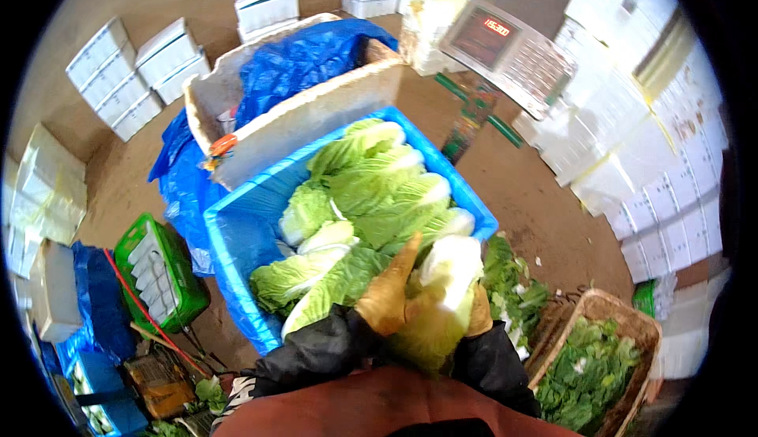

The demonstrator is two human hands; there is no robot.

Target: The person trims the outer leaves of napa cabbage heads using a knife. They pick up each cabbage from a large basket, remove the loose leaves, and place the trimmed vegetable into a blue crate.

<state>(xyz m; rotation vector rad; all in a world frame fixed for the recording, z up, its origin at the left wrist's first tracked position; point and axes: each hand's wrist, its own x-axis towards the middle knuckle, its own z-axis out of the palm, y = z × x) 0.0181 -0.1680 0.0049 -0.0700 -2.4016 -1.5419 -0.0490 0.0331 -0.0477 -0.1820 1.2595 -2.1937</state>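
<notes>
Both my hands wear tan gloves and hold one napa cabbage (441, 301) upright near my apron, its pale base upward. My left hand (388, 295) presses its left side, thumb and a finger extended. My right hand (479, 312) grips its right side, partly hidden behind the leaves. Just beyond is a crate lined with blue plastic (246, 200), holding several napa cabbages (379, 182) laid side by side, white bases mostly to the right.
A scale display (509, 52) stands on a post behind the crate. Beyond lies a foam box (320, 105) with blue tarp. At right sits a tub of trimmed leaves (592, 366); at left, a green basket (195, 295). White foam boxes (622, 129) are stacked around.
</notes>
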